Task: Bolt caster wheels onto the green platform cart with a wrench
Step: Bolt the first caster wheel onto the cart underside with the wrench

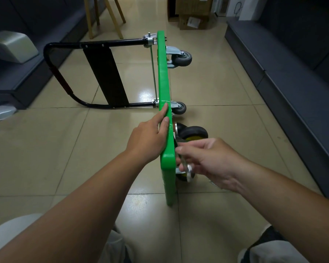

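Green plastic cart [163, 82] on edge: left hand [150, 141] rests straight-fingered on its rim; right hand [213, 160] pinches silver wrench [188, 169] by black caster wheel [195, 132].

dim indoor light | glare patches on floor tiles [145, 95] (overhead source) | wide-angle edge bending, corners dark
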